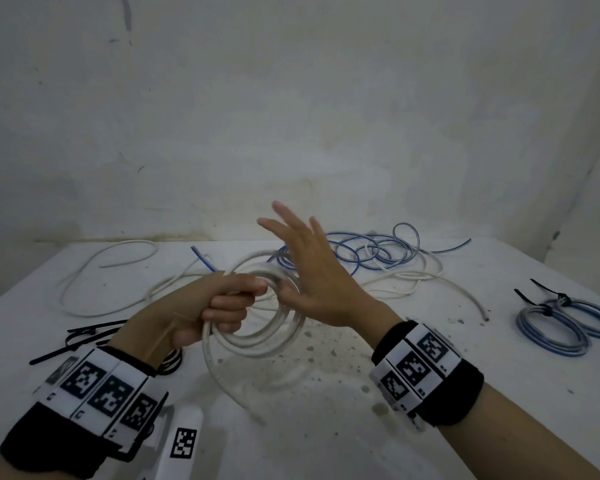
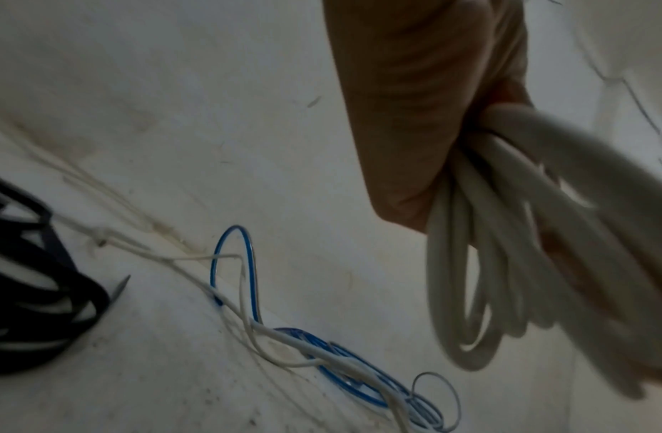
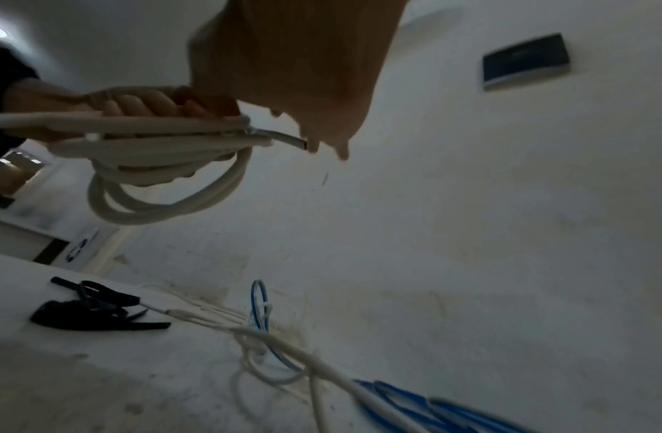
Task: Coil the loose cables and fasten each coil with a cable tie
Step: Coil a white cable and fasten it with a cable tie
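Note:
My left hand [image 1: 227, 304] grips a white cable coil [image 1: 257, 336] of several loops, held above the table's middle. The same coil [image 2: 507, 263] hangs from that fist in the left wrist view. Right beside the coil, my right hand [image 1: 305, 265] has its fingers spread and straight; its thumb sits close to the coil's top, and I cannot tell whether it touches. In the right wrist view the white coil [image 3: 155, 164] shows a cut cable end [image 3: 288, 139] just below my right fingertips [image 3: 327, 146]. Loose black cable ties [image 1: 80, 336] lie at the left.
A tangle of loose blue cable [image 1: 361, 251] and white cable [image 1: 413, 275] lies at the back of the white table [image 1: 326, 393]. Another white cable [image 1: 101, 271] trails at the back left. Two blue coils [image 1: 568, 323] fastened with black ties rest at the right. A wall rises close behind.

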Action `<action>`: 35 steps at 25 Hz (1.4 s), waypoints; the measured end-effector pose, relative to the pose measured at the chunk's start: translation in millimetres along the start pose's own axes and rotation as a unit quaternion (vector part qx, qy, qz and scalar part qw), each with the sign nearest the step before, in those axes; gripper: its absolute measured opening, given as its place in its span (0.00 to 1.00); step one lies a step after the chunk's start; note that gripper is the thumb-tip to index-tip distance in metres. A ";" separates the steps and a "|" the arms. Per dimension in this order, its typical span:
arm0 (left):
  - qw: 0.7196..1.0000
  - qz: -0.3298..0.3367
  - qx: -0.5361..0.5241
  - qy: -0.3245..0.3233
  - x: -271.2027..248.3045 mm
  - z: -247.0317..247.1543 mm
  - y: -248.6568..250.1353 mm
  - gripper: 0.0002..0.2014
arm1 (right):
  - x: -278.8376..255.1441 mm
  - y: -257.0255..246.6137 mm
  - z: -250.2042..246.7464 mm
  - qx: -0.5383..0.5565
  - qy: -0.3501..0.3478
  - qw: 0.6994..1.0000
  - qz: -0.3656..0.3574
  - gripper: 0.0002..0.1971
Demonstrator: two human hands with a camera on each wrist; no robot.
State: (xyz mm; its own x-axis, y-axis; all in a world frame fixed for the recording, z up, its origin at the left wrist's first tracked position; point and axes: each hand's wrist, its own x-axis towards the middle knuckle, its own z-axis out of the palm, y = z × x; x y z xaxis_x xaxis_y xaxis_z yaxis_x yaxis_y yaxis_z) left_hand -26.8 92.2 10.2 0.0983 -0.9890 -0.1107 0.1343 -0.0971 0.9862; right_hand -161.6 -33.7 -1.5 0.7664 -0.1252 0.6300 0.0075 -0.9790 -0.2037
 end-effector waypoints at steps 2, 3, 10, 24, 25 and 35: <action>0.999 -0.006 0.036 -0.007 -0.9 -0.8 -1.4 0.19 | 4.5 -5.8 -7.9 0.078 -0.147 0.986 0.031 0.38; 0.999 -0.003 0.044 0.003 -0.9 0.9 -0.7 0.18 | 6.5 -7.9 -8.0 0.102 -0.183 0.976 0.053 0.36; 0.898 0.255 0.109 0.342 15.2 29.4 0.3 0.12 | 14.0 -17.2 16.2 0.185 0.111 0.951 0.222 0.05; 0.867 0.312 0.175 0.345 20.5 27.1 3.7 0.08 | 26.7 -27.3 8.2 0.155 0.121 0.958 0.210 0.08; 0.861 0.322 0.155 0.362 20.2 29.9 2.6 0.08 | 27.1 -26.9 10.9 0.170 0.156 0.946 0.226 0.08; 0.924 0.185 -0.056 0.330 19.6 19.8 6.1 0.20 | 20.0 -19.9 17.1 -0.092 0.207 0.970 0.089 0.09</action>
State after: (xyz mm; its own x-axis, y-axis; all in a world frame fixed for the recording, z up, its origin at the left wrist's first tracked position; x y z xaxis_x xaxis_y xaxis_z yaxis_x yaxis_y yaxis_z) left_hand -43.6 70.1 16.5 0.7335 -0.6644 0.1437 0.0691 0.2831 0.9566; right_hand -135.4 -14.0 2.3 0.4220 -0.3111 0.8516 -0.2450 -0.9435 -0.2233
